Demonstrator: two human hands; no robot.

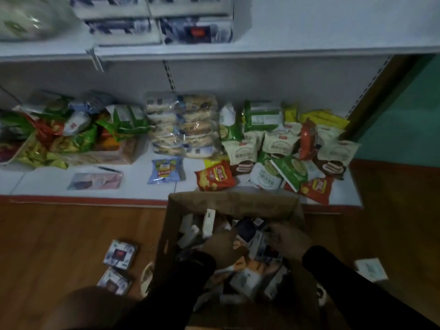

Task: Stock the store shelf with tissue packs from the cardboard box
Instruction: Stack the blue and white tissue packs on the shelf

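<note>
A brown cardboard box [233,201] stands on the wooden floor in front of the shelf, full of mixed tissue packs [247,277]. Both my hands are down inside it. My left hand [223,248] rests among the packs with its fingers bent. My right hand [288,239] curls over a dark-printed tissue pack [264,248]; the dim, blurred picture hides the exact grip. On the upper white shelf [309,47] stacked tissue packs [195,29] with the same dark print stand at the left and middle.
The lower shelf [133,184] holds snack bags [214,177], bread packs [183,125] and a flat pink packet. Two tissue packs [120,254] lie on the floor left of the box, and a pale one [371,269] to its right. A green wall stands far right.
</note>
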